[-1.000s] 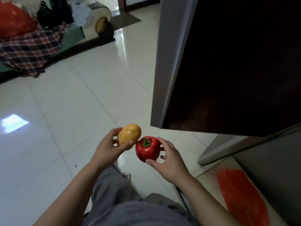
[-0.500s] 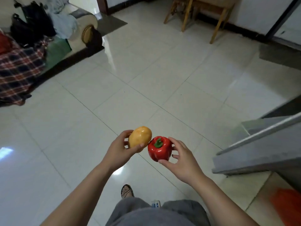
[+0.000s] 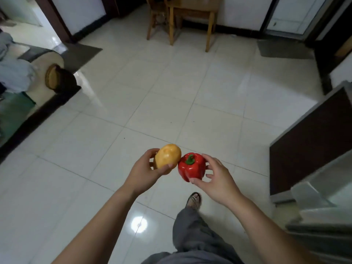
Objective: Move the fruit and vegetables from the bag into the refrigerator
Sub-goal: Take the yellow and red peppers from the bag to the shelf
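Note:
My left hand (image 3: 143, 172) grips a yellow-brown potato (image 3: 167, 155) in front of me, above the tiled floor. Right beside it my right hand (image 3: 217, 176) holds a red bell pepper (image 3: 191, 167) with a green stem, fingers curled round its right side and thumb under it. Potato and pepper touch or nearly touch. At the right edge stands the open refrigerator door (image 3: 312, 147), dark on its face. The bag is out of view.
White tiled floor (image 3: 171, 96) stretches ahead. A wooden table and chair (image 3: 182, 18) stand at the far wall. A sofa with clothes (image 3: 28, 77) lies at the left. A grey mat (image 3: 283, 48) is at the back right. My sandalled foot (image 3: 194, 200) is below the hands.
The view has swung away from the dark refrigerator door, which now sits at the right edge; the room's far wall came into view. Both hands keep holding the potato and pepper.

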